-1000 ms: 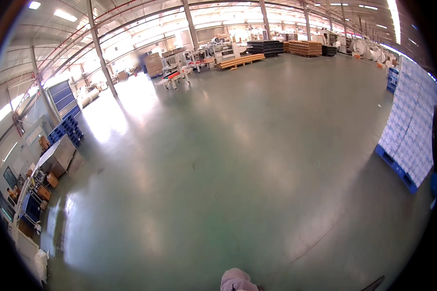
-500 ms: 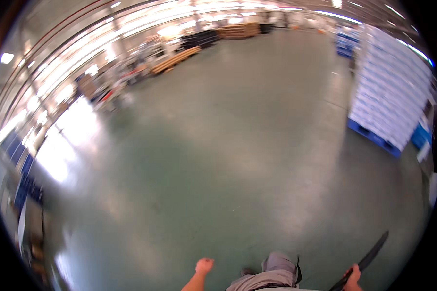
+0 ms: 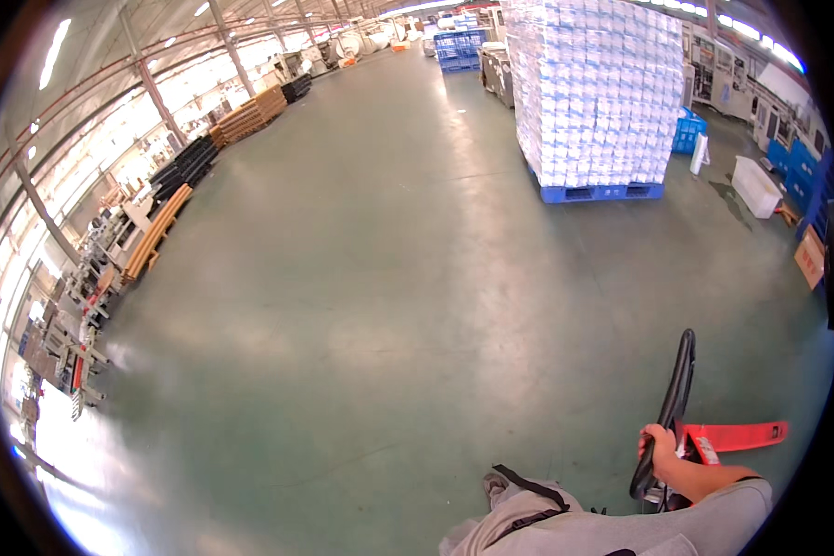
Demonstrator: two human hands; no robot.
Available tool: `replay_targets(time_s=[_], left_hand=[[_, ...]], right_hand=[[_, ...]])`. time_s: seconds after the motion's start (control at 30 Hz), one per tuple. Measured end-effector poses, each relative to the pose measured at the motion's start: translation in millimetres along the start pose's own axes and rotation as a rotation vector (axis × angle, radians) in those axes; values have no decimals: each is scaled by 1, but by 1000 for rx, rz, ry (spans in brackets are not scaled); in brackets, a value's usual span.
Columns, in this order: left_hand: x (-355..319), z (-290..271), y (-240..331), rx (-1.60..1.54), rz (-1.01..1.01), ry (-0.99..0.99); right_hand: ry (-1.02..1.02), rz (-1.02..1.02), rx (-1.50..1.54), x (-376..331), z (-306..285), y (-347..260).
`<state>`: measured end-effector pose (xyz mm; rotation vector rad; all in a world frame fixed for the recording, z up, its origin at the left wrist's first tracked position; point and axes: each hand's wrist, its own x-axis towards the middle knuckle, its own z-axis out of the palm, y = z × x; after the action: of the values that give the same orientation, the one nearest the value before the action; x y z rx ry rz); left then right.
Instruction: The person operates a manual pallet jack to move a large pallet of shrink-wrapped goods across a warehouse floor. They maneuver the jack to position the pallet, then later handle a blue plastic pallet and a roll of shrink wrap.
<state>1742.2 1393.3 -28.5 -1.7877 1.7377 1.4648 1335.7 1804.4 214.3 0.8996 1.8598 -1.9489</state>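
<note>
At the lower right, my right hand [image 3: 656, 447] is closed around the black loop handle [image 3: 679, 378] of a pallet jack. The jack's red fork [image 3: 746, 435] sticks out to the right, beyond my forearm. My forearm and grey sleeve hide part of the jack's body. My left hand is out of sight. Ahead to the right, a tall stack of white and blue wrapped packs [image 3: 602, 93] stands on a blue pallet [image 3: 602, 193], well apart from the jack.
Green floor [image 3: 343, 278] stretches ahead. Machine frames [image 3: 79, 343], yellow beams [image 3: 157, 232], black pallets [image 3: 185, 167] and brown pallets [image 3: 250, 116] line the left wall. On the right are a white bin [image 3: 756, 187], blue crates [image 3: 688, 131] and a cardboard box [image 3: 809, 258].
My view has turned to the right, so the pallet stack sits nearer the middle. The red fork has come into sight, and my left hand has gone out of it.
</note>
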Motion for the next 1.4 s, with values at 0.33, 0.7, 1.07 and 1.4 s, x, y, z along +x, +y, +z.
replay_targets(time_s=[0.33, 0.7, 1.07, 1.4], left_hand=[[201, -149, 153, -2, -21, -84], [514, -422, 486, -157, 447, 245], [690, -480, 675, 545, 532, 185], [795, -453, 835, 343, 87, -162]], right_hand=[[-1, -113, -125, 55, 268, -45], [69, -297, -57, 131, 593, -126], [74, -322, 219, 269, 899, -222], [117, -392, 107, 414, 1134, -327]])
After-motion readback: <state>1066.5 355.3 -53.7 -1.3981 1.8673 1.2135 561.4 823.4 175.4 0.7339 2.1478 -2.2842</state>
